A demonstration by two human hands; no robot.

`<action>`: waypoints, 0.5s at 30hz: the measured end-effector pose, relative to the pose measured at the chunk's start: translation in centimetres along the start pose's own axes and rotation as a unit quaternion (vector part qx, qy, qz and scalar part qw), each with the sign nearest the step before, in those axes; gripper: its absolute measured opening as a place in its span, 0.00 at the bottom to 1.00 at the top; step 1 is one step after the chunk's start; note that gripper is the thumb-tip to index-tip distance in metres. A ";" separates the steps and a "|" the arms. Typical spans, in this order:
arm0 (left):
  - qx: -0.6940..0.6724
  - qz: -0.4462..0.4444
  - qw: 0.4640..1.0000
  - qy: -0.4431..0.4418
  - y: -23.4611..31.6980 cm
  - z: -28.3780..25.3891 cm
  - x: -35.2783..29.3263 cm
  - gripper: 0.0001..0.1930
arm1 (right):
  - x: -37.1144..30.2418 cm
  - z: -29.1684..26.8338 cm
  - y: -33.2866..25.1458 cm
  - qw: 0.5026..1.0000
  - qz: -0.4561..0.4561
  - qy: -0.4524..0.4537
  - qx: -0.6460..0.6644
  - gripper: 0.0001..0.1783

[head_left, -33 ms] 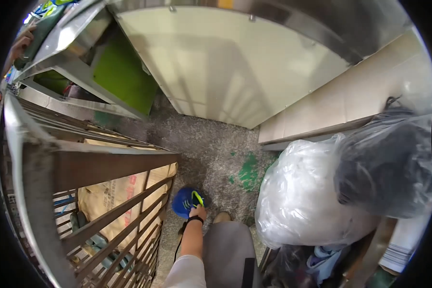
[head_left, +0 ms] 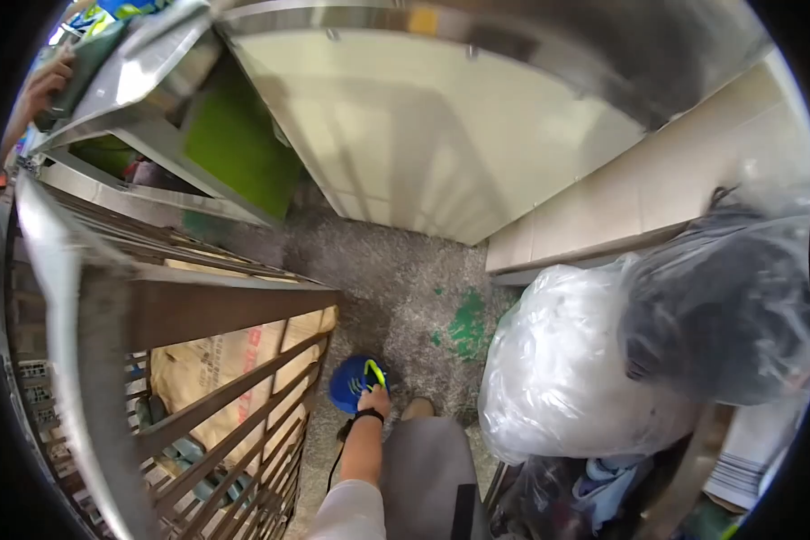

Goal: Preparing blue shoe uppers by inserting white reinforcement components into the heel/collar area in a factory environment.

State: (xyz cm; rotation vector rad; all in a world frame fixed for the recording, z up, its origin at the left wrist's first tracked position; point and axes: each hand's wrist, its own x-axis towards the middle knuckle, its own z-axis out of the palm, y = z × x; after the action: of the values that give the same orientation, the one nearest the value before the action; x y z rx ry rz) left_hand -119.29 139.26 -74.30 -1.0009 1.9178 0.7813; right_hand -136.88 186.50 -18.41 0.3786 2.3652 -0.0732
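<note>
My left hand, with a black band and a thin cord at its wrist, reaches down over the floor. Its fingers are closed on a rounded blue item with lime-green trim, which looks like a shoe upper, though its exact kind is hard to make out. The item hangs beside the slatted brown rack and left of the tip of a tan shoe. A grey rounded shape, perhaps my trouser leg, lies right of my forearm. My right hand is out of view.
Brown paper sacking and dark green shapes show behind the rack's bars. Large plastic bags, one white and one dark, crowd the right. A cream panel stands ahead. At upper left another person's hand touches a dark green object.
The whole view has shifted slightly, moving the rack and the other person's hand a little to the right. My left hand keeps its hold on the blue item.
</note>
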 end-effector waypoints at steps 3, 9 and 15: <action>-0.102 0.000 0.990 0.096 -0.8 -1.9 -6.0 0.24 | -2.5 -2.4 -0.4 0.999 -0.029 -0.020 0.039 0.32; -0.233 0.099 0.951 0.179 4.1 -8.3 -21.3 0.26 | -10.3 -7.3 0.7 0.985 -0.092 -0.025 0.140 0.34; -0.264 0.332 0.855 0.299 9.1 -11.9 -35.8 0.20 | -10.4 -9.1 1.4 0.995 -0.094 -0.007 -0.039 0.36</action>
State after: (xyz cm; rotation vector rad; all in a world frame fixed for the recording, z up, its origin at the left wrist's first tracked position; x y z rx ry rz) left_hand -119.02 146.84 -36.27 -0.9568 2.7370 1.6072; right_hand -135.30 186.73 -4.67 0.1172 2.3767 -0.0698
